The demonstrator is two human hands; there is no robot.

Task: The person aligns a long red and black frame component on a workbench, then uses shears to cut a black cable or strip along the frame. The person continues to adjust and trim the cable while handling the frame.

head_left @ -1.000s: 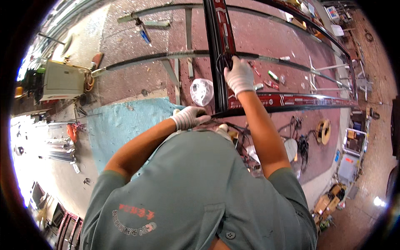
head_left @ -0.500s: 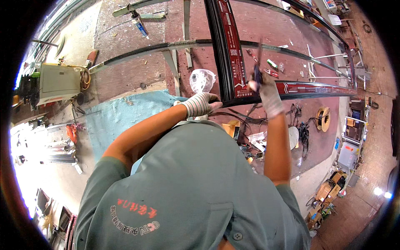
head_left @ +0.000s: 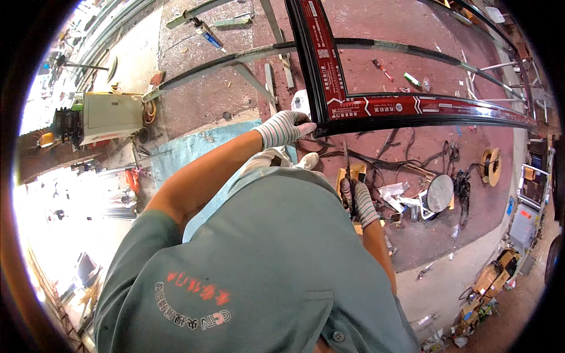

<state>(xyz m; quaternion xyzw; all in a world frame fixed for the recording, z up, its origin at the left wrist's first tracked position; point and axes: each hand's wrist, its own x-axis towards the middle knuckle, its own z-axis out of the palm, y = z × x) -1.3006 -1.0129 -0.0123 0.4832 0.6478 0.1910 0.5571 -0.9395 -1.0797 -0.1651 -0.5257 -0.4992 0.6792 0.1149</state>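
Observation:
A black window-type frame [head_left: 382, 107] covered with red protective film lies ahead of me, its near-left corner in front of my body. My left hand [head_left: 283, 129], in a striped white work glove, grips that corner with its thumb along the edge. Below the frame's near edge, at my right side, my right hand [head_left: 360, 201] wears a matching glove. It is closed around a long, thin, dark tool [head_left: 347, 162] pointing away from me; its exact kind cannot be made out. An open cardboard box [head_left: 356, 172] sits beneath that hand.
Dark support bars [head_left: 259, 53] run under the frame. Black rubber strips [head_left: 406, 162], a round disc [head_left: 439, 193] and a tape-like roll [head_left: 491, 166] lie on the right. A sealant tube [head_left: 209, 36] rests far left, near a beige machine [head_left: 112, 117].
My right hand has come down and back from above the frame to beside my body, still with the dark tool. My left hand stays at the corner.

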